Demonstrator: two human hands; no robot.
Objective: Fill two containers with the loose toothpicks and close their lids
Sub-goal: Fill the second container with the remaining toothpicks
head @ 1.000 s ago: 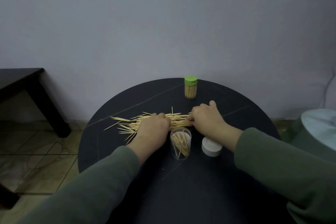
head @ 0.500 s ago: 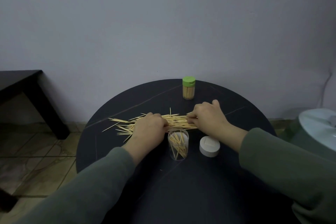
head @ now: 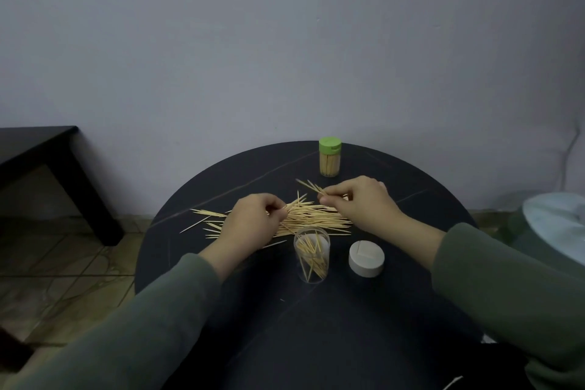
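A heap of loose toothpicks (head: 311,217) lies across the middle of the round black table (head: 316,310). My left hand (head: 253,225) rests on the heap's left part and pinches a few toothpicks between thumb and fingers. My right hand (head: 364,204) is raised slightly at the heap's right end and pinches a small bunch of toothpicks that sticks out to the left. An open clear container (head: 311,258) stands in front of the heap, partly filled. Its white lid (head: 366,258) lies to its right. A full container with a green lid (head: 330,157) stands at the back.
A dark side table (head: 47,165) stands at the left over a tiled floor. A pale rounded object (head: 557,225) sits at the right edge. The wall is close behind the round table.
Both hands have lifted from pressing the heap; the right hand has risen with a small bunch pinched, and the left hand now pinches a few toothpicks.
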